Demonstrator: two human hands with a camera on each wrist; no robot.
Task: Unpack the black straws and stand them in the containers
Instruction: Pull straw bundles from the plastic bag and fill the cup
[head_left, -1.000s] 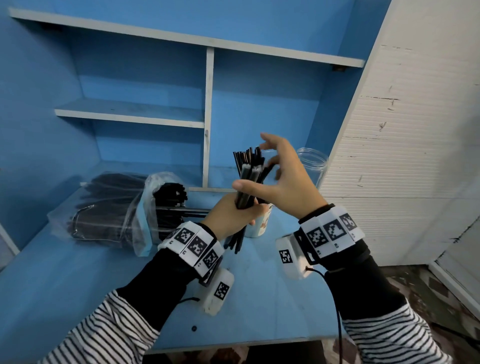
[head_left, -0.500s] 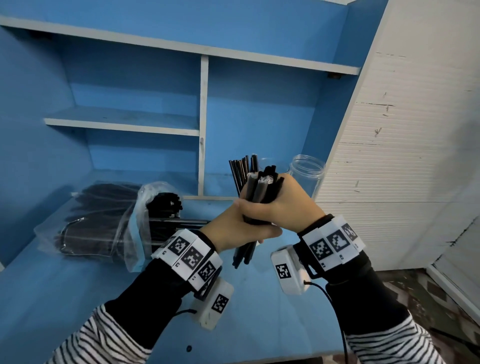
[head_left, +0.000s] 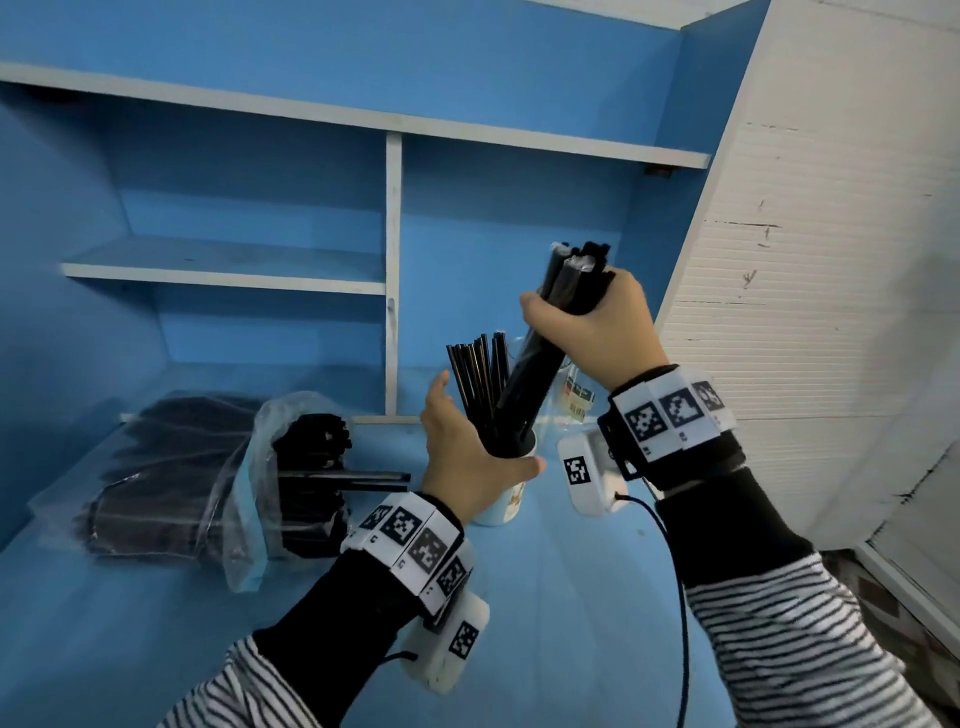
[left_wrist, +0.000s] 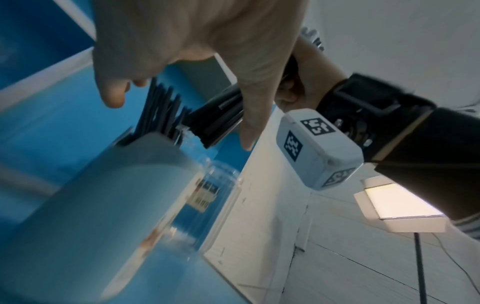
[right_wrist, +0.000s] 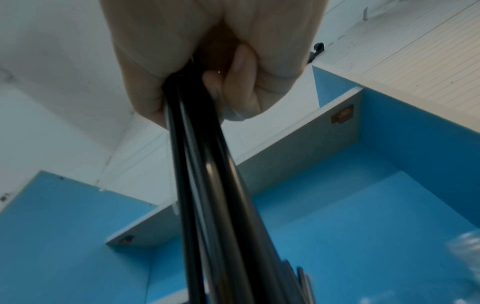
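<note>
The right hand (head_left: 597, 332) is curled tight round the top of a bunch of black straws (head_left: 535, 374). The bunch is long, shiny and dark, tilted, w/ its low end down in the cup (head_left: 501, 499). The left hand (head_left: 462, 457) sits just below, fingers loose and spread, thumb out by the cup's rim, holding nothing; can't tell if the palm touches the cup. In the left wrist view its fingers (left_wrist: 249, 123) hang straight, right beside the bunch.

More straws (head_left: 478, 374) stand up in the cup, behind the left hand. A clear jar (head_left: 571, 400) stands under the right hand, close to the white wall.

Left of the left hand lies a plastic bag (head_left: 182, 478) full of straws, mouth open toward the cup. Blue tabletop (head_left: 571, 597) shows bare near the wrists.
</note>
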